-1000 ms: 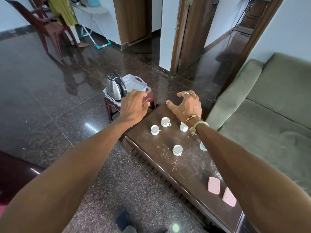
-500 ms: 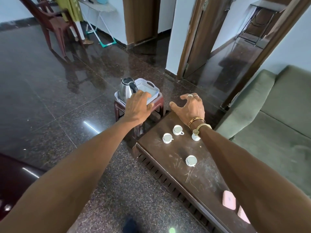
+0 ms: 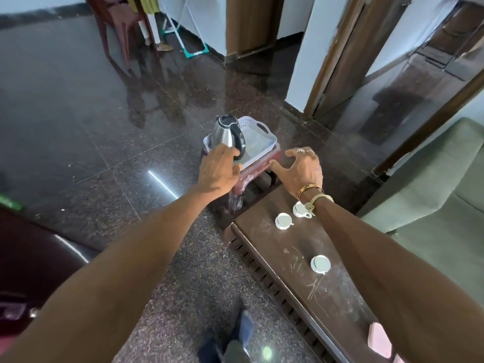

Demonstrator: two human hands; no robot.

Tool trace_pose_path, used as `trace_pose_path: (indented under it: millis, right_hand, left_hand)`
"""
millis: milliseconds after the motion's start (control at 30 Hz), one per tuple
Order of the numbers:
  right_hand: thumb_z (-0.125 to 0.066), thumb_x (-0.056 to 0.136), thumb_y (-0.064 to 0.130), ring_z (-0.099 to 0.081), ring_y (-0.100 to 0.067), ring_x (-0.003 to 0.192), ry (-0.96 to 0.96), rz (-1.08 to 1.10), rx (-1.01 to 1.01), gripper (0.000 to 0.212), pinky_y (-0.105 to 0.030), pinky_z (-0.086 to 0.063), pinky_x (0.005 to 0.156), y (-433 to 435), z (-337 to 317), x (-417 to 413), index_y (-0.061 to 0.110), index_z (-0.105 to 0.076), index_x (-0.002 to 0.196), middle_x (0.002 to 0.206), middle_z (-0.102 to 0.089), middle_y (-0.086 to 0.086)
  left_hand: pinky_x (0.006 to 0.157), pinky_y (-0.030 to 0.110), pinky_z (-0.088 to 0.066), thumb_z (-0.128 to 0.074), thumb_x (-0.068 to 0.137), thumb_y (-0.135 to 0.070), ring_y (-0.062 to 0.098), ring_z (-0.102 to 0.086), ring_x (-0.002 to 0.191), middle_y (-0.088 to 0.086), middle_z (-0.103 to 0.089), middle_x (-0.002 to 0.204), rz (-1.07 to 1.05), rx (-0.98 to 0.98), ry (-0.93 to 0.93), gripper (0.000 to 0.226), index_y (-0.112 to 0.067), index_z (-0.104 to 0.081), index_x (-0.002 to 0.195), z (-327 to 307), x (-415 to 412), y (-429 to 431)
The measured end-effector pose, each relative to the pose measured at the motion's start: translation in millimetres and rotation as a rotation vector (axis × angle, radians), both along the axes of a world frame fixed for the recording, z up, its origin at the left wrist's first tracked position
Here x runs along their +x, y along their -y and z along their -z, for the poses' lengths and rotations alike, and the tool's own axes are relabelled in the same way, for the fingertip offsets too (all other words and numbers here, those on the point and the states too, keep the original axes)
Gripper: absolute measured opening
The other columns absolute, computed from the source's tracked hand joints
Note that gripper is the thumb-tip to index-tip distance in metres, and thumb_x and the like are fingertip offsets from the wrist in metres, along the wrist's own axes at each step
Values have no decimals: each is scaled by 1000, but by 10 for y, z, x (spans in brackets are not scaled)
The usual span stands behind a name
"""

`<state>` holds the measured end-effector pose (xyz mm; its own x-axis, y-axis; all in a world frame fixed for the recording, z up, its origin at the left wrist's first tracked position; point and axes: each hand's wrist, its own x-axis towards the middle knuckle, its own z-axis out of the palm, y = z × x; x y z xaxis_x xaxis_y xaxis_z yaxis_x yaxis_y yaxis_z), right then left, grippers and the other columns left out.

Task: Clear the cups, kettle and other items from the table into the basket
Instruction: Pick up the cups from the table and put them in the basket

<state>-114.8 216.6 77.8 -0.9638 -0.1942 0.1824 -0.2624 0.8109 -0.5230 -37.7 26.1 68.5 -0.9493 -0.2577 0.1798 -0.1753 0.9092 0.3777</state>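
A steel kettle [image 3: 226,133] with a black handle stands upright in the left part of a white basket [image 3: 265,132], which sits on a low red stool [image 3: 252,173]. My left hand [image 3: 218,170] lies over the basket's near-left corner, fingers against the kettle's base; the grip is hidden. My right hand [image 3: 301,169] hovers over the stool's right side, fingers spread and nothing in it. Three white cups [image 3: 283,221] [image 3: 300,209] [image 3: 320,264] stand on the dark wooden table [image 3: 262,244]. A pink flat item [image 3: 379,339] lies at the table's near end.
A grey-green sofa [image 3: 432,184] runs along the table's right side. A dark seat [image 3: 28,260] is at the left. My shoe [image 3: 237,341] is on the speckled floor beside the table. A red chair [image 3: 115,19] and doorways are far back.
The view has swung left and toward the stool. My right hand has moved from over the table's far end to above the stool. My left hand stays at the basket's corner.
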Motion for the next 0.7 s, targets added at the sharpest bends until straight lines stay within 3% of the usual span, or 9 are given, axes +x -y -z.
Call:
trace_pose_path:
  millis: [167, 367, 700]
  right_hand:
    - [-64, 74, 62, -56, -25, 114, 62, -28, 14, 60, -42, -53, 93, 172, 81, -391, 21, -69, 117, 125, -58, -2]
    - [-64, 77, 60, -57, -25, 113, 62, -46, 20, 55, -43, -53, 93, 205, 58, -823, 21, -69, 115, 122, -59, -2]
    - [-65, 78, 57, -59, -27, 112, 83, -5, -2, 55, -42, -54, 91, 183, 151, -1305, 20, -69, 118, 123, -61, -5]
  left_hand:
    - [94, 47, -51, -61, 92, -30, 32, -60, 106, 11, -59, 114, -53, -17, 28, 32, -15, -60, 121, 16, -228, 211]
    - [97, 49, -49, -54, 96, -38, 31, -57, 111, 10, -57, 118, -66, -3, 49, 34, -17, -57, 123, -38, -595, 230]
    - [99, 40, -44, -58, 95, -28, 28, -54, 118, 9, -56, 125, -1, 51, 74, 33, -16, -58, 126, 93, -1166, 130]
